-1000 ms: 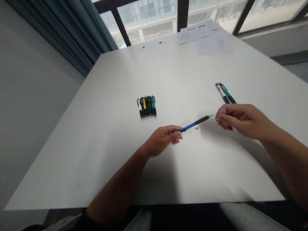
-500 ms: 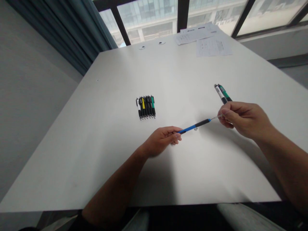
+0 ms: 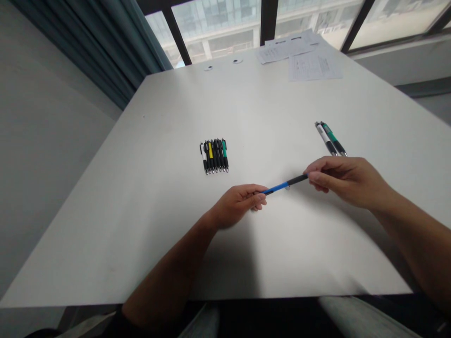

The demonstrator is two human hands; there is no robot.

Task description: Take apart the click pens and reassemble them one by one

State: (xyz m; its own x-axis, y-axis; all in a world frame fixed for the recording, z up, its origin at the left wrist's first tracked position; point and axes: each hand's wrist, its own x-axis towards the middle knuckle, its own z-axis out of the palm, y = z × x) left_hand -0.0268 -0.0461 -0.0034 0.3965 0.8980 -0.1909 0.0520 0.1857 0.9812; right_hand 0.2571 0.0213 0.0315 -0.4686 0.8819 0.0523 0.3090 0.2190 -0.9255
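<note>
My left hand (image 3: 237, 205) holds a blue-and-black pen (image 3: 283, 184) by its blue end. My right hand (image 3: 343, 180) pinches the black grip end of the same pen, and its fingers hide the tip. The pen lies nearly level between my hands, just above the table. Beyond my right fingers, a white pen (image 3: 323, 136) and a green pen (image 3: 333, 140) lie side by side. Several black-bodied pens with coloured barrels (image 3: 213, 156) sit in a tight row left of my hands.
The pens lie on a large white table (image 3: 141, 211). Printed papers (image 3: 313, 65) lie at its far edge near small round cable grommets (image 3: 208, 68). Another grommet (image 3: 287, 187) sits under the pen. Behind are a window (image 3: 218, 28) and a teal curtain (image 3: 95, 51).
My right hand has slid left along the pen and closed over its tip, which showed earlier. The left hand and the other pens have stayed in place.
</note>
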